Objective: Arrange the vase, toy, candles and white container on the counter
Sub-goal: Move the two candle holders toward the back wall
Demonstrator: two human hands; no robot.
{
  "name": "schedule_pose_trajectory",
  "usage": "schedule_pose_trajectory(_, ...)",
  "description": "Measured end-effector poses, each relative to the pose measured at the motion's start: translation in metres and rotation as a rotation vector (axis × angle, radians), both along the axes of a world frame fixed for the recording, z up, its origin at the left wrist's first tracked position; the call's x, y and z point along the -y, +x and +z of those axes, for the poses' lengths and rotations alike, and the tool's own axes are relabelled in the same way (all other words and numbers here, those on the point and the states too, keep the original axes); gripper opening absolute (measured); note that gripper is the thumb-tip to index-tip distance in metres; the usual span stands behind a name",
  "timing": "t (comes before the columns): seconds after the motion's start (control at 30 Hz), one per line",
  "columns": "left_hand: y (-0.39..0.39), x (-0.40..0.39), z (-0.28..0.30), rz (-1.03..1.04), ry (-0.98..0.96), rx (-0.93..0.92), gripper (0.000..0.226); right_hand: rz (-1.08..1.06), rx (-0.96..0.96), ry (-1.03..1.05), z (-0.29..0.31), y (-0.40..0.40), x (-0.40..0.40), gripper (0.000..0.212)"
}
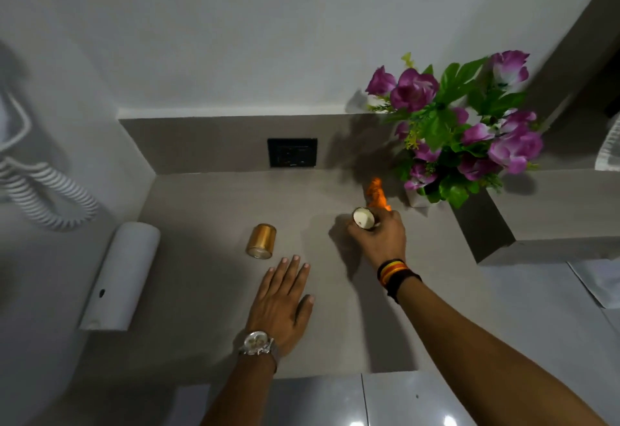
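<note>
A grey counter point(208, 291) fills the middle of the head view, walled at the back and left and dropping off at its near edge toward the person. The right hand point(379, 241) reaches forward with its fingers wrapped around a candle point(363, 218), which is tilted so its cream wax top faces up and toward the camera, its long axis leaning back toward the wall. Just behind the knuckles stands an orange toy point(376, 196), upright; whether the hand touches it cannot be told. Beside the toy on the right sits a white vase point(416, 200) of purple flowers point(414, 89) and green leaves, close to the corner where a raised ledge point(553, 211) begins. A gold candle point(262, 241) lies on its side near the centre, its long axis running front to back with the open end toward the person. The left hand point(281, 301) rests flat with fingers spread and relaxed, holding nothing, its tips just short of the gold candle. A white container point(122, 274), a long cylinder, lies on its side along the left edge, pointing front to back. A black socket panel point(292, 152) is set in the back wall; any writing on it is too small to read. Open counter lies between the gold candle and the right hand.
</note>
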State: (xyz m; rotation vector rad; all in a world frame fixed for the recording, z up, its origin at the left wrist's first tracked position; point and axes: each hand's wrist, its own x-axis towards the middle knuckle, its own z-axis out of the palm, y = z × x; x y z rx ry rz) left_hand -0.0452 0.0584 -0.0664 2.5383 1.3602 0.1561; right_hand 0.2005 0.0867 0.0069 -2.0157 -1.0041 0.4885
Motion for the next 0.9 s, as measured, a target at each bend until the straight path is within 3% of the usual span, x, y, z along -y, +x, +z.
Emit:
schedule_pose_trajectory(0.13, -0.014, -0.005, -0.001, -0.01, 0.01, 0.025, 0.062, 0.077, 0.104, -0.058, 0.016, -0.006, -0.056, 0.045)
schedule_pose_trajectory(0.3, -0.012, -0.008, -0.001, 0.027, 0.006, 0.047, 0.063, 0.119, 0.144, -0.184, 0.02, -0.007, -0.102, 0.057)
schedule_pose_trajectory(0.53, -0.012, -0.01, -0.003, 0.025, -0.032, 0.041, 0.066, 0.135, 0.099, -0.199, 0.011, -0.012, -0.112, 0.058)
schedule_pose_trajectory(0.7, -0.012, -0.009, 0.0, 0.031, -0.038, 0.047, 0.065, 0.071, 0.042, -0.096, 0.008, -0.03, -0.08, 0.079)
schedule_pose_trajectory(0.9, -0.014, -0.005, 0.004, 0.022, -0.015, 0.028, 0.064, 0.151, 0.117, -0.067, -0.007, -0.076, -0.021, 0.048)
